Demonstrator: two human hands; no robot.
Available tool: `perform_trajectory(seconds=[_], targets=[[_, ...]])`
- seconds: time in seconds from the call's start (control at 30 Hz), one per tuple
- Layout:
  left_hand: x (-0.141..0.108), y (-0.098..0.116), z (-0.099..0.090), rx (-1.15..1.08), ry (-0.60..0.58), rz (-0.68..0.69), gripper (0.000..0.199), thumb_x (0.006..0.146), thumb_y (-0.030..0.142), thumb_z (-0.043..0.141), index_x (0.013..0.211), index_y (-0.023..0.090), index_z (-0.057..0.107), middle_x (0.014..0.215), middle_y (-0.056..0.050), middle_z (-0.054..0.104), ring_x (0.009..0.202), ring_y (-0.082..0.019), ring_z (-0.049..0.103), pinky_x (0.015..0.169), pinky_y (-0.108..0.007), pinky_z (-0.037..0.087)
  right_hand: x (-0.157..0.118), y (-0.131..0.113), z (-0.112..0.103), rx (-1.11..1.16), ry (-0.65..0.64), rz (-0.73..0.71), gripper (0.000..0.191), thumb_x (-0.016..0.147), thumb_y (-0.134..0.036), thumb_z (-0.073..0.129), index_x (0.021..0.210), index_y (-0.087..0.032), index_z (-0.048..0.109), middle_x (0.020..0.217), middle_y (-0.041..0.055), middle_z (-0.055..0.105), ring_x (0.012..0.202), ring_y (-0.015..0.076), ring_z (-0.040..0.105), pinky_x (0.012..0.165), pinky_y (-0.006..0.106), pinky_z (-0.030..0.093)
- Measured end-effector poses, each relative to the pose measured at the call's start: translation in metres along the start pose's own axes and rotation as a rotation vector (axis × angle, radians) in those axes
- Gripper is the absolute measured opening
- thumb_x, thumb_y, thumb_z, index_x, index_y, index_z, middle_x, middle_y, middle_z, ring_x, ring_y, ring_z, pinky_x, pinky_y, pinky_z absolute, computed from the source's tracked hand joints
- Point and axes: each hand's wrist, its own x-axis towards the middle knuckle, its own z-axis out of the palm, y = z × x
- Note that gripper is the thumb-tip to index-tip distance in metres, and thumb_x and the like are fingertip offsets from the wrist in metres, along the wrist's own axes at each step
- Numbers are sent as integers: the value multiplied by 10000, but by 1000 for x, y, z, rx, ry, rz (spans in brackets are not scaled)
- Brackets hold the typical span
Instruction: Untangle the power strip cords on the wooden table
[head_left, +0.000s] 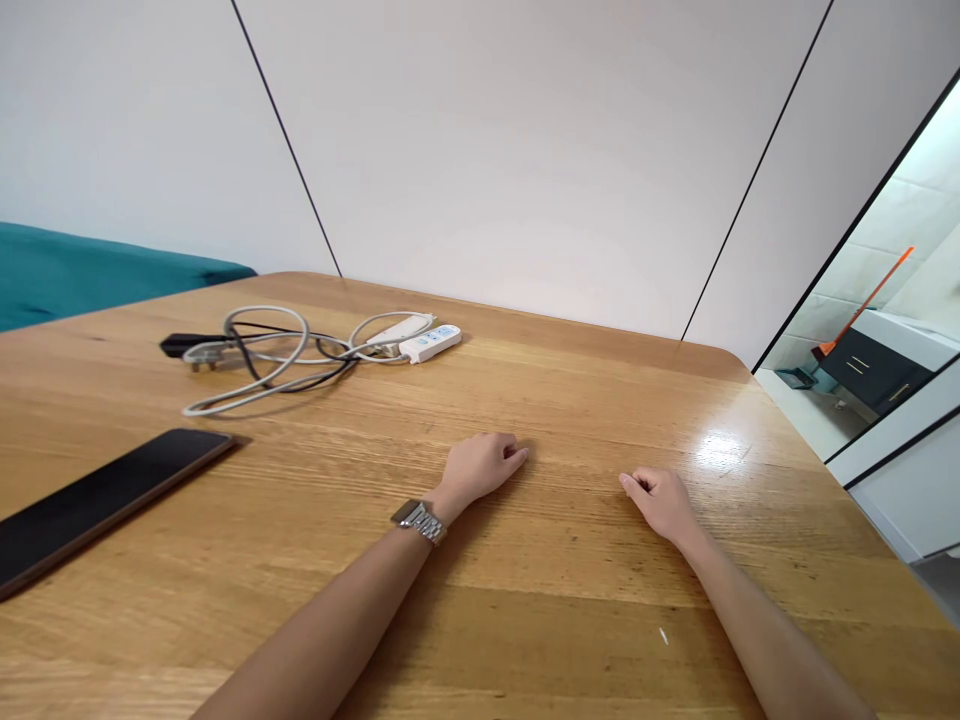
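My left hand [484,467] rests on the wooden table [525,580] near the middle, curled into a loose fist with nothing seen in it. A watch [420,519] with a metal band is on that wrist. To its right, my right hand [658,502] lies on the table in a similar loose fist, also with nothing visible in it. The two hands are apart, thumbs facing each other. Neither touches any object besides the table. Nearest to my left hand, further back, are white power strips [433,343] with tangled grey and black cables [300,350].
A dark flat tablet-like device [105,500] lies at the left edge. A black plug end [187,345] sits at the back left. Behind the table stands a white panelled wall [525,150]; a teal seat back [105,270] is at left. Through a doorway at right, an orange-handled broom [862,305] leans.
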Motion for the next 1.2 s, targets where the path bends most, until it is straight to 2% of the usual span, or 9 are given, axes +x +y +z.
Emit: perform_trajectory(seconds=[0.47,1.2], targets=[[-1,0,0,2,-2,1,366,862,470,374,675,207,546,712,-59,654,704,-221,605,545,-280,290,-1,3,2,-3,-17,16,459,857,-472,437,508,-198,321,468,-41,363,471,107,348,490,242,219],[0,-1,1,0,1,7,361,864,459,382,682,206,565,711,-62,653,703,-225,609,560,-284,319,0,3,1,1,-15,19,454,853,-471,437,503,-200,339,467,-37,385,470,111,374,488,245,232]])
